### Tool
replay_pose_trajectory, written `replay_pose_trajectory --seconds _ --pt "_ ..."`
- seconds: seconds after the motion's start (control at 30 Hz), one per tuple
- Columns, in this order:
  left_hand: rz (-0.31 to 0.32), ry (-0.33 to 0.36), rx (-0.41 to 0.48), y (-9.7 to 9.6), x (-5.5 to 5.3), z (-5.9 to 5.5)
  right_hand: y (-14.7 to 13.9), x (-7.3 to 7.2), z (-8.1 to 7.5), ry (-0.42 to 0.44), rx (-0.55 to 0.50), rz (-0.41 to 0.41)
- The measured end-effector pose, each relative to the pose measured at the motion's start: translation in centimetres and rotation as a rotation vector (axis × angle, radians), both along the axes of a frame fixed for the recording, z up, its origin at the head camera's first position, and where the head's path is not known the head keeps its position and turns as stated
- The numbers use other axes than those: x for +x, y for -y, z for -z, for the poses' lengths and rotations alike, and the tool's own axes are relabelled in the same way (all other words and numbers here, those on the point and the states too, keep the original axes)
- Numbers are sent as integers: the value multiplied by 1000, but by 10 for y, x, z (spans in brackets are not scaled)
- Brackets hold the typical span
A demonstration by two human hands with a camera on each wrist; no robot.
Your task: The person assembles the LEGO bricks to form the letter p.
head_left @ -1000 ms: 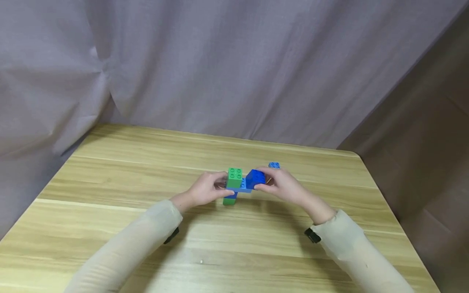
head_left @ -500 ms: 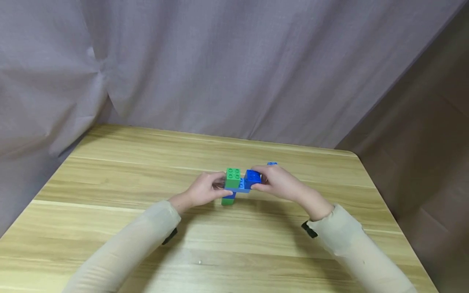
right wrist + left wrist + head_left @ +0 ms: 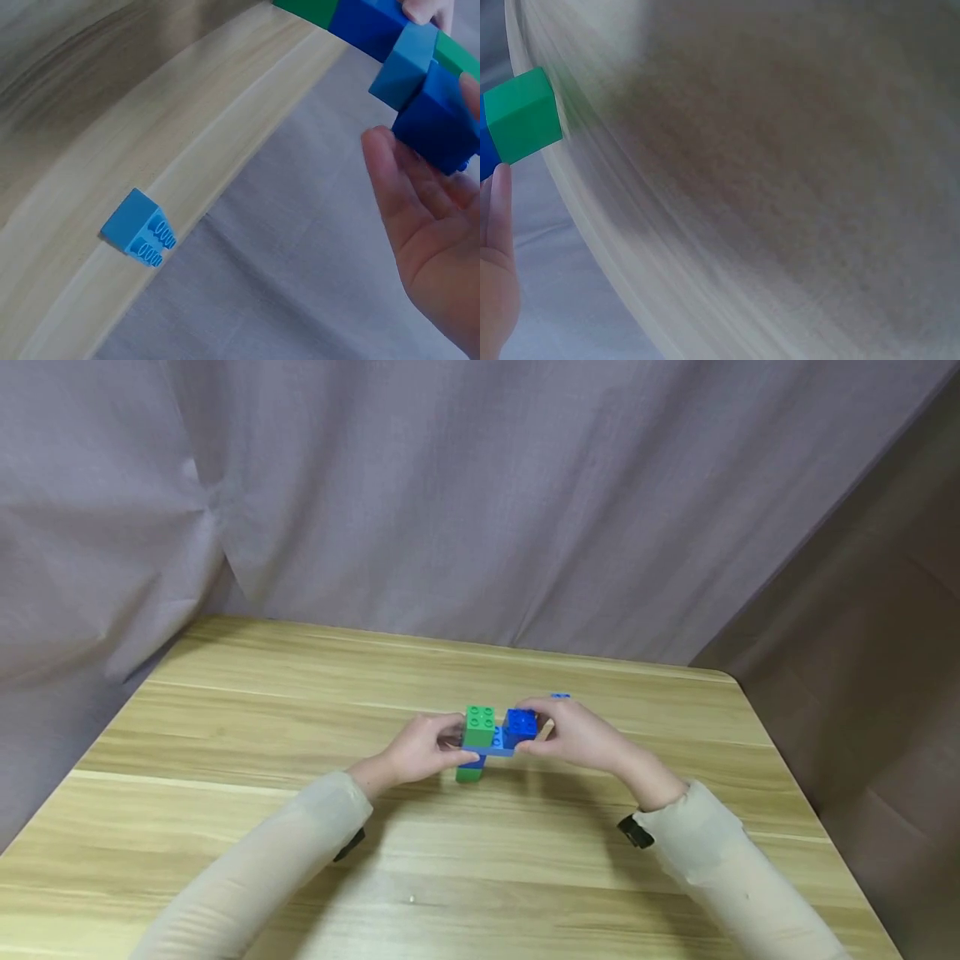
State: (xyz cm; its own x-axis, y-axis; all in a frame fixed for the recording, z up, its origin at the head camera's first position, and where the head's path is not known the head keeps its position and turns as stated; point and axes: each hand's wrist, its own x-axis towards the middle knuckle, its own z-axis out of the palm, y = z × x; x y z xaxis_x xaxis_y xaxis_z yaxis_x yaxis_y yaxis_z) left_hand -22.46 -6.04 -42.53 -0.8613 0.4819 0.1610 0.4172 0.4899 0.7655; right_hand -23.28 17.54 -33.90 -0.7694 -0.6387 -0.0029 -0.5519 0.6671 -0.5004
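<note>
My left hand (image 3: 420, 749) grips a stack of toy building bricks from its left side. On top of it is a green brick (image 3: 479, 727). Under that, a light blue brick (image 3: 498, 747) juts out to the right. Lower down come a dark blue brick (image 3: 367, 26) and a green brick (image 3: 469, 774) at the bottom. My right hand (image 3: 581, 737) pinches another dark blue brick (image 3: 521, 726) between thumb and fingers. This brick sits level on the jutting end of the light blue one, beside the upper green brick. Whether its studs are fully pressed together cannot be told.
Behind my right hand, a loose light blue brick (image 3: 135, 223) stands on the wooden table (image 3: 315, 677); in the head view the hand mostly covers it. A grey curtain (image 3: 450, 510) hangs along the table's far edge, and a brown drape (image 3: 885, 693) hangs at the right.
The dark blue brick in my right hand has gone from tilted to level and moved slightly left onto the light blue brick. My left hand keeps its hold on the stack.
</note>
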Motion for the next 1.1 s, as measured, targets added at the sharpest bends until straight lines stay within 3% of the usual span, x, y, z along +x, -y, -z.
replay_pose_trajectory --seconds 0.17,0.37,0.53,0.63,0.83,1.1 --pt "3 -24 -2 0 -1 -1 1 0 -3 -4 -27 26" --pt "15 -56 -11 1 -1 -2 3 0 -3 -66 -47 13" --pt "17 -43 -43 3 -2 -5 4 -1 -2 -116 -41 -18" --pt "-12 -14 -28 4 -1 -11 5 -1 -3 -126 -28 -40" --pt "-10 11 49 3 -1 -21 6 0 -6 -115 -12 -47" --pt "-3 32 78 1 1 -20 5 0 -6 -71 -23 -30"
